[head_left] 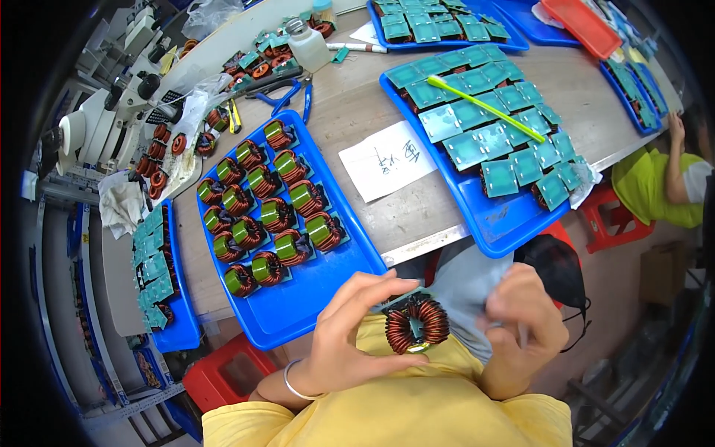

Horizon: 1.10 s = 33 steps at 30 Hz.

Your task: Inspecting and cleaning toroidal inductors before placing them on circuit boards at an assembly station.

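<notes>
My left hand [339,331] is closed around a toroidal coil [398,329] wound with copper wire, gripping it between thumb and fingers above my lap. A small green board edge shows at the coil's upper side, and the ring's opening faces up. My right hand [527,320] hovers to the right of the coil, apart from it. Its fingers are curled and smeared by motion, so whether they hold anything is unclear. Beyond my left hand, a blue tray [298,313] carries several coils with green tape [290,246] in rows.
A second blue tray [495,231] holds rows of green boards [477,149] with a yellow-green stick [484,108] across them. A paper note [387,160] lies between the trays. Blue-handled pliers [279,97], a bottle [307,46] and loose coils lie farther back. Another person [663,179] sits at right.
</notes>
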Available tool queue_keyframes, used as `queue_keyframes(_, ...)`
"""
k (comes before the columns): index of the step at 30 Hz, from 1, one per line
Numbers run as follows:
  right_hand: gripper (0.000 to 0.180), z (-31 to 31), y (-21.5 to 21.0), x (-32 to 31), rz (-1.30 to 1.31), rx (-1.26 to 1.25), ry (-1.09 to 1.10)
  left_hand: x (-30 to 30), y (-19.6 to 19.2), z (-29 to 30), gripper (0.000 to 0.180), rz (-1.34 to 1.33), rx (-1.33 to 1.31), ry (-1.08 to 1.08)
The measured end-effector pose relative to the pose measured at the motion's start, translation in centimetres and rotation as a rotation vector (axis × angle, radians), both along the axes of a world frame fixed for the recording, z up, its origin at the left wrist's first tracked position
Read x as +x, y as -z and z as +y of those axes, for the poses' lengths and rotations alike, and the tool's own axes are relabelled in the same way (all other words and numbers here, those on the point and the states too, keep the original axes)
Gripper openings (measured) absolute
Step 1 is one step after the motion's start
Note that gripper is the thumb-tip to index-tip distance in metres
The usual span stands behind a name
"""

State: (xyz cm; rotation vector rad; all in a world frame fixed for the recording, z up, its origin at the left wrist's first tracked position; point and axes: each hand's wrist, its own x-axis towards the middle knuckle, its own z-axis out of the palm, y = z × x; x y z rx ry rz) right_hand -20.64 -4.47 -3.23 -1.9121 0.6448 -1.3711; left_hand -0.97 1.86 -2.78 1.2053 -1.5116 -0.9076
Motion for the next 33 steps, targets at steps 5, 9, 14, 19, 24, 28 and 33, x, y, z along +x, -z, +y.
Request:
queue_keyframes(5,0.099,0.6,1.1,1.6,-0.064,0.348,-0.229,0.1,0.8,0.5,0.069,0.408,0.141,0.081)
queue_keyframes(9,0.103,1.0,1.5,2.5,-0.127,0.45,-0.273,0.4,1.1,0.9,0.076,0.399,0.155,0.08)
queue_keyframes(14,0.098,1.1,0.3,3.4,-0.018,0.293,-0.157,0.8,1.5,0.8,0.067,0.261,-0.018,-0.08)
queue_keyframes(19,0.095,1.2,-0.1,4.8,0.024,0.303,-0.175,1.7,1.3,2.3,0.054,-0.455,-0.334,-0.279)
queue_keyframes(24,0.096,1.4,0.0,6.4,0.091,0.314,-0.23,2.8,0.9,3.8,0.045,-0.66,-0.379,-0.387)
queue_keyframes(28,0.096,1.5,-0.2,8.0,0.176,0.34,-0.277,5.1,-0.3,6.9,0.052,-0.735,-0.154,-0.502)
queue_keyframes(33,0.09,0.2,1.3,7.3,-0.015,0.382,-0.194,9.2,1.3,10.3,0.057,-0.871,0.079,-0.699)
